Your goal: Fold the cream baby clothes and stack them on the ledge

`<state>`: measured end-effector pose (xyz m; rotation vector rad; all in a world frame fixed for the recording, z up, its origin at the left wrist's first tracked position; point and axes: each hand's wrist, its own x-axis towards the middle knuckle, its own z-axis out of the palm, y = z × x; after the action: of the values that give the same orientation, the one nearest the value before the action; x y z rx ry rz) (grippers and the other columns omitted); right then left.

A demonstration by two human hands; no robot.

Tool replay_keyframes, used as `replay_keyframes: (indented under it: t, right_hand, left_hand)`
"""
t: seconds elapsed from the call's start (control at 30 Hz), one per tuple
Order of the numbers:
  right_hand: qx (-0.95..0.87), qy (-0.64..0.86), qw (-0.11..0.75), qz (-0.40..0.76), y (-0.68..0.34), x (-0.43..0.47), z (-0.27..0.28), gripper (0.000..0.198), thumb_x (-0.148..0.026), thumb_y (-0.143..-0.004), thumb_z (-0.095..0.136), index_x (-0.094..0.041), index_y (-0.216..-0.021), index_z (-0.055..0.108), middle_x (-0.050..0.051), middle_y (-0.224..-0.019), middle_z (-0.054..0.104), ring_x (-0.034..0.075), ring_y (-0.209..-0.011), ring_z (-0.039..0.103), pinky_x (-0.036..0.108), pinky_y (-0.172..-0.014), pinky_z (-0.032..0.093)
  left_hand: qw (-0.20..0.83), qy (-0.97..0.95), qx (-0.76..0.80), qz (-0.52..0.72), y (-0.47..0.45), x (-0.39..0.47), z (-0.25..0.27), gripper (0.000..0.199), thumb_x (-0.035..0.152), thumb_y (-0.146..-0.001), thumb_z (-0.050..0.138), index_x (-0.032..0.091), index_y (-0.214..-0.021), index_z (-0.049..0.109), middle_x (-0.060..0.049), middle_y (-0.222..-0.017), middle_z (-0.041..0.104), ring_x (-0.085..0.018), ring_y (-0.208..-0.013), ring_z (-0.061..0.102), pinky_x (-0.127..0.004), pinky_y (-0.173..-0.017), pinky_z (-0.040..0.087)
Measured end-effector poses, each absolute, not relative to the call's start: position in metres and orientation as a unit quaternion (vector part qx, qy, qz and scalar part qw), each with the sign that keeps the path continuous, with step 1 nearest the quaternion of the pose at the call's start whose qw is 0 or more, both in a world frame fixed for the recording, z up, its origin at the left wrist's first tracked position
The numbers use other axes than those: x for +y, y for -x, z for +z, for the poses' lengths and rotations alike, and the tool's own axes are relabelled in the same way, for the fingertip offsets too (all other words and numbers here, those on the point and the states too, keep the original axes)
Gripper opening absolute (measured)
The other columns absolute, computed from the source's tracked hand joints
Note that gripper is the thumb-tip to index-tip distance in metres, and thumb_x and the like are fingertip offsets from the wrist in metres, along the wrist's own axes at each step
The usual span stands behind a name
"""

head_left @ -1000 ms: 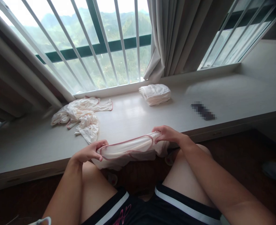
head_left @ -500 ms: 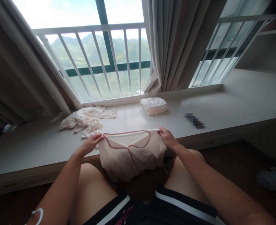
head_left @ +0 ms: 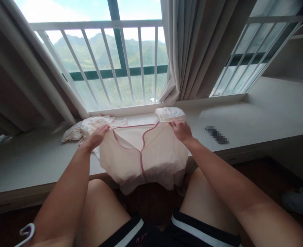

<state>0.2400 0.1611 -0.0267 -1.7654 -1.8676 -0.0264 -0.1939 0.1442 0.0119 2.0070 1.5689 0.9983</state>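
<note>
Left hand [head_left: 97, 137] and right hand [head_left: 181, 129] grip the top [head_left: 155, 157] stretched wide, stack [head_left: 170, 112] behind it, so any move probably wants even tension, its bottom's murky tho.

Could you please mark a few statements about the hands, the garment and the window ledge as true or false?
1. The left hand and the right hand both hold the cream garment. True.
2. A dark, pixelated object lies on the ledge. True.
3. The cream garment lies flat on the ledge. False: it is held up, spread between the hands.
4. The cream garment has reddish trim. True.
5. The crumpled pile is right of the folded white stack. False: the crumpled pile is left of the folded white stack.
</note>
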Motion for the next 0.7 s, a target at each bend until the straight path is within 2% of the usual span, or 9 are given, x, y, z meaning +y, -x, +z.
replay_keyframes:
  t: [0.07, 0.13, 0.27, 0.43, 0.57, 0.7]
  right_hand:
    - [-0.686, 0.664, 0.298, -0.010, -0.241, 0.168, -0.047, 0.036, -0.045, -0.104, 0.046, -0.019, -0.097, 0.069, 0.010, -0.089, 0.072, 0.021, -0.080, 0.060, 0.028, -0.066, 0.026]
    - [-0.675, 0.667, 0.316, -0.002, -0.242, 0.175, -0.061, 0.035, -0.044, -0.105, 0.046, -0.019, -0.098, 0.070, 0.010, -0.089, 0.072, 0.021, -0.080, 0.059, 0.027, -0.066, 0.026]
    - [-0.655, 0.674, 0.342, 0.009, -0.238, 0.193, -0.078, 0.035, -0.044, -0.104, 0.047, -0.019, -0.095, 0.070, 0.009, -0.086, 0.071, 0.019, -0.076, 0.057, 0.027, -0.065, 0.023]
    - [-0.619, 0.690, 0.375, 0.014, -0.223, 0.227, -0.099, 0.033, -0.045, -0.104, 0.049, -0.021, -0.096, 0.070, 0.007, -0.087, 0.070, 0.017, -0.074, 0.055, 0.027, -0.064, 0.021]
    - [-0.601, 0.713, 0.361, 0.024, -0.205, 0.258, -0.119, 0.036, -0.048, -0.105, 0.047, -0.020, -0.098, 0.070, 0.007, -0.088, 0.071, 0.017, -0.075, 0.054, 0.027, -0.064, 0.020]
    - [-0.622, 0.728, 0.284, 0.041, -0.190, 0.290, -0.144, 0.037, -0.049, -0.104, 0.046, -0.021, -0.097, 0.070, 0.008, -0.091, 0.071, 0.018, -0.076, 0.057, 0.028, -0.063, 0.021]
  left_hand:
    - [0.257, -0.705, 0.559, 0.352, 0.194, 0.149, -0.005, 0.025, 0.044, -0.083, 0.047, 0.020, -0.083, 0.055, -0.003, -0.080, 0.058, -0.020, -0.074, 0.055, -0.030, -0.068, 0.049]
    - [0.271, -0.699, 0.558, 0.356, 0.194, 0.152, -0.019, 0.021, 0.041, -0.078, 0.053, 0.020, -0.081, 0.051, 0.000, -0.074, 0.052, -0.016, -0.068, 0.048, -0.026, -0.061, 0.042]
    - [0.236, -0.687, 0.580, 0.368, 0.191, 0.165, -0.039, 0.026, 0.043, -0.080, 0.063, 0.020, -0.084, 0.051, 0.003, -0.072, 0.047, -0.014, -0.067, 0.044, -0.023, -0.061, 0.036]
    - [0.222, -0.637, 0.596, 0.435, 0.181, 0.194, -0.065, 0.034, 0.053, -0.085, 0.064, 0.021, -0.086, 0.049, 0.006, -0.064, 0.038, -0.012, -0.057, 0.035, -0.023, -0.056, 0.029]
    - [0.153, -0.593, 0.639, 0.464, 0.183, 0.226, -0.094, 0.034, 0.054, -0.089, 0.059, 0.022, -0.089, 0.051, 0.005, -0.068, 0.045, -0.013, -0.059, 0.040, -0.025, -0.060, 0.033]
    - [0.100, -0.598, 0.695, 0.387, 0.188, 0.260, -0.130, 0.028, 0.050, -0.093, 0.053, 0.022, -0.088, 0.053, -0.001, -0.079, 0.057, -0.019, -0.075, 0.052, -0.028, -0.070, 0.039]
